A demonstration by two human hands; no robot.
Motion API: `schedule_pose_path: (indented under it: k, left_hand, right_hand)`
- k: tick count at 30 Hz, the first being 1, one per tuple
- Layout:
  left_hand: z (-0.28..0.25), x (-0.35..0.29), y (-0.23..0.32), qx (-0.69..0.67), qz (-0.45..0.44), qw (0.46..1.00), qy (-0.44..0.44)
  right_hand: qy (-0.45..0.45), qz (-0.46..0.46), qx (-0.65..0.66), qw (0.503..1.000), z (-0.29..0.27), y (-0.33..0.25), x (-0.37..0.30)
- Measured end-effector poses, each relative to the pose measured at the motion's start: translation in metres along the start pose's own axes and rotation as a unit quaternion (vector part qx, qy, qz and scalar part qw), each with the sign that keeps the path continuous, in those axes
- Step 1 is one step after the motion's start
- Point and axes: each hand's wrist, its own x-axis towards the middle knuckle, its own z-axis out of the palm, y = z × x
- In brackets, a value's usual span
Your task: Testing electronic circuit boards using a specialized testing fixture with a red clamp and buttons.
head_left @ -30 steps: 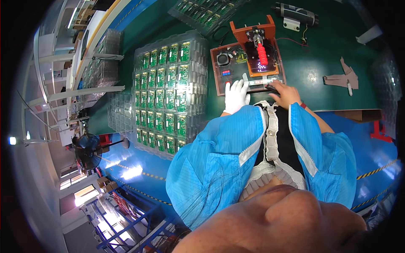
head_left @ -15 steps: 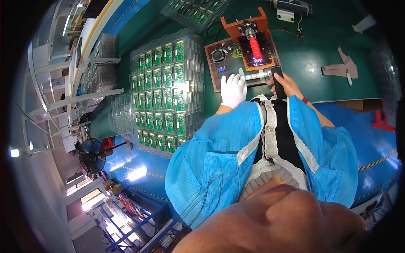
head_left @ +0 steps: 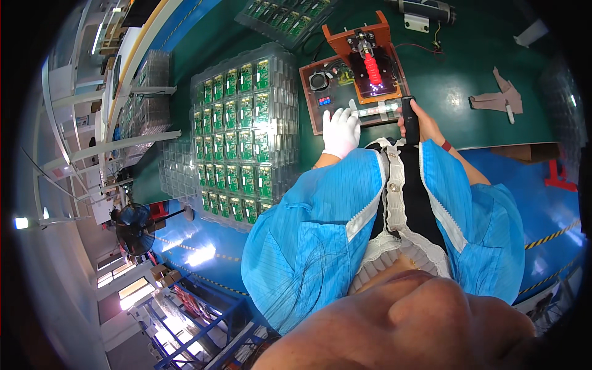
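My left hand [head_left: 342, 132], in a white glove, lies over the front edge of an orange-brown test fixture [head_left: 313, 114] with its fingers stretched out. Beside its fingertips is a clear strip [head_left: 373, 111] along the fixture's front. My bare right hand [head_left: 427, 126] is wrapped round a slim black handheld device [head_left: 409, 120], held upright at the fixture's front right corner. A red-handled toggle clamp [head_left: 372, 68] stands on the fixture above small white lights. Left of the clamp are a round black part [head_left: 319, 81] and a small lit display [head_left: 324, 100].
Stacked clear trays of green circuit boards [head_left: 231, 114] stand left of the fixture, with another board tray [head_left: 285, 18] behind. A grey-pink cloth [head_left: 502, 97] lies to the right on the green table [head_left: 441, 68]. A cylindrical metal motor [head_left: 428, 9] sits at the back right.
The black device in my right hand has shifted slightly to the right and stands straighter. My left hand has hardly moved.
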Motion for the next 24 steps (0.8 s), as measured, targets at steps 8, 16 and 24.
schedule_pose_path:
  k: [8, 16, 24]
  left_hand:
    - [0.003, -0.002, -0.004, 0.007, -0.004, 1.000, -0.011]
    - [-0.004, -0.009, -0.007, -0.048, -0.008, 0.999, -0.007]
    - [-0.004, -0.012, -0.023, -0.183, -0.138, 0.970, 0.083]
  right_hand:
    - [0.008, 0.001, -0.009, 1.000, 0.002, 0.001, -0.002]
    - [0.037, 0.006, -0.033, 0.999, 0.009, -0.003, -0.007]
    - [0.064, 0.003, -0.062, 0.996, 0.011, -0.006, -0.011]
